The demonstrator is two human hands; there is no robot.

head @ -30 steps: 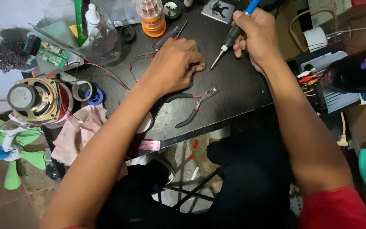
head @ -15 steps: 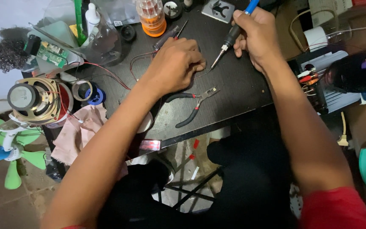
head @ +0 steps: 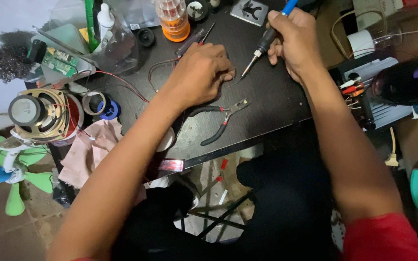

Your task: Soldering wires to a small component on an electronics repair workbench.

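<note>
My right hand (head: 297, 42) grips a soldering iron (head: 266, 39) with a blue and black handle, its tip pointing down-left toward my left hand. My left hand (head: 200, 72) rests knuckles-up on the black table (head: 276, 101), fingers curled and pinching something small near the iron's tip; what it pinches is hidden. A thin wire (head: 155, 72) loops on the table beside the left hand. Black-handled pliers (head: 221, 121) lie just below the left hand.
A loudspeaker (head: 37, 113) sits at the left edge with solder rolls (head: 103, 104) and a pink cloth (head: 93, 145) nearby. An orange-based bottle (head: 172, 19), a white dropper bottle (head: 105, 20) and a green circuit board (head: 59, 60) stand at the back. A green fan (head: 6, 169) lies on the floor.
</note>
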